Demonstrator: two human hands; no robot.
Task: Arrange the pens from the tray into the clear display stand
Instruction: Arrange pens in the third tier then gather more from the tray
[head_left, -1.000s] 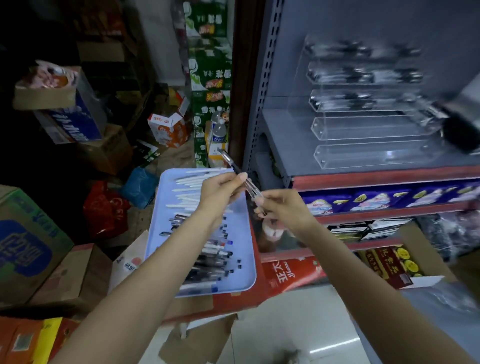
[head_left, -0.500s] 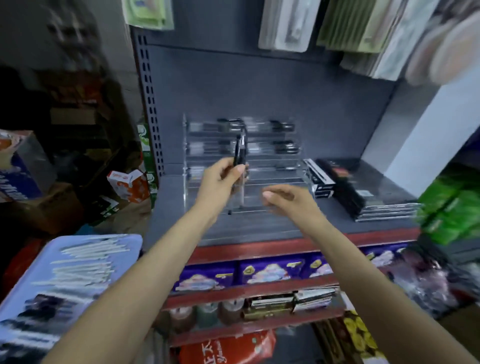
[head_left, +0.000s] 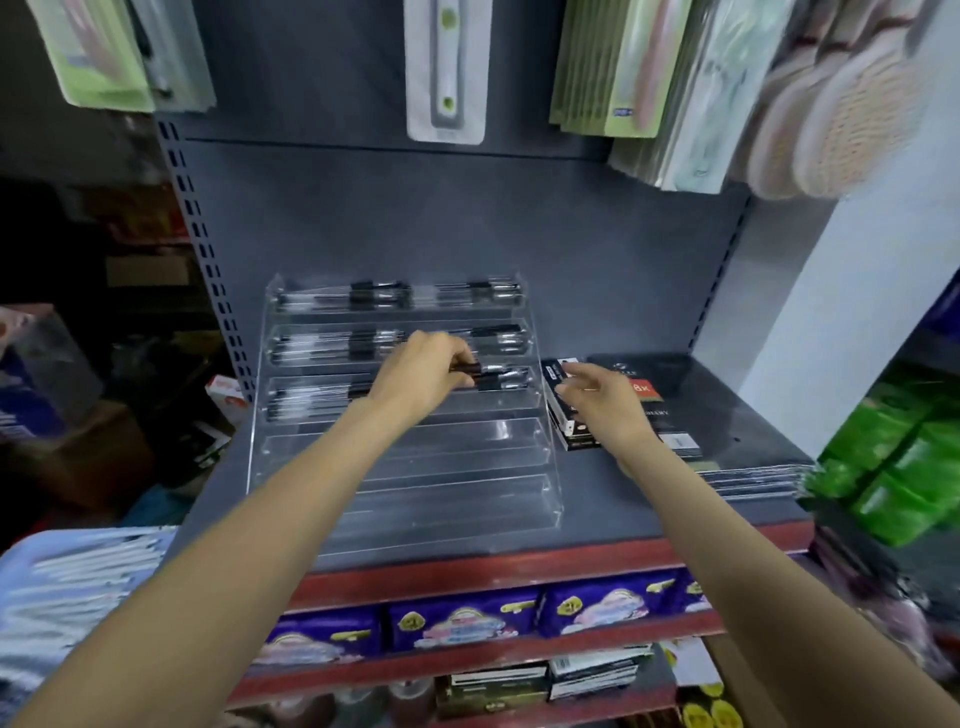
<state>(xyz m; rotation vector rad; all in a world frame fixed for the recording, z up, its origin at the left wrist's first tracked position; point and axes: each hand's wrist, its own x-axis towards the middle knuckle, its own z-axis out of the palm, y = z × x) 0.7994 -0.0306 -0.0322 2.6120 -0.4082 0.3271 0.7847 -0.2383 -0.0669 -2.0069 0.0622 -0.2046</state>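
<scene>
Grey shelf; clear stand; left hand pinching pen

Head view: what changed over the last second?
The left hand carried the pens from over the tray up to the clear display stand and now holds them at its third tier, fingers curled on them. The right hand let go of the pens and hangs open beside the stand. The view swung up from the tray to the shelf. The top two tiers stay stocked, the lower two empty.
</scene>
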